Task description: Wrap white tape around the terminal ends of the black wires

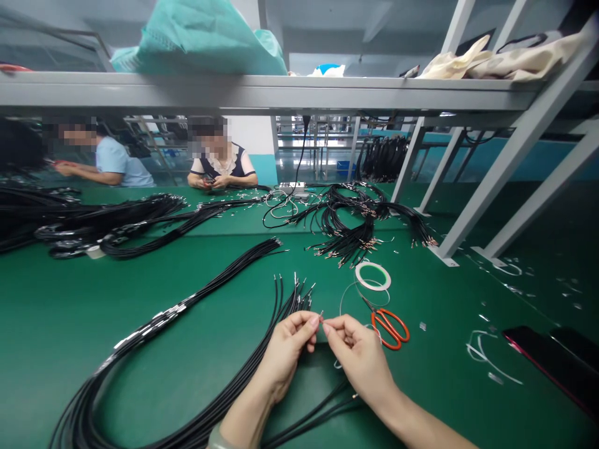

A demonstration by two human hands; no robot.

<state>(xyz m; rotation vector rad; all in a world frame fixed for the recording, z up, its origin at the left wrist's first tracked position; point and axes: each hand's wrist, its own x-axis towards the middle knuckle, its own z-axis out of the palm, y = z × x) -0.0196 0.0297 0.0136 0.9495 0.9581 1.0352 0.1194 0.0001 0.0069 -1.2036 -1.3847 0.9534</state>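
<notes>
Near the middle of the bench, my left hand (pixel 287 349) is closed, thumb and finger pinching a thin cable close to its small metal tip (pixel 321 315). Thumb to forefinger, my right hand (pixel 360 352) pinches at the same spot; whatever is between its fingertips is too small to make out. A bundle of long black cables (pixel 206 290) loops around on the left, its other ends standing up behind my left hand. Just beyond my right hand lie scissors with orange handles (pixel 389 329) and a white ring-shaped roll (pixel 373 288). A few cables pass beneath my wrists.
More black cables (pixel 344 234) with copper-coloured ends lie farther back. Cable heaps (pixel 116 215) cover the far left. A dark phone-like object (pixel 547 362) and white scraps are at right. Metal shelf legs (pixel 496 149) rise there. Two people sit across the green bench (pixel 224 380).
</notes>
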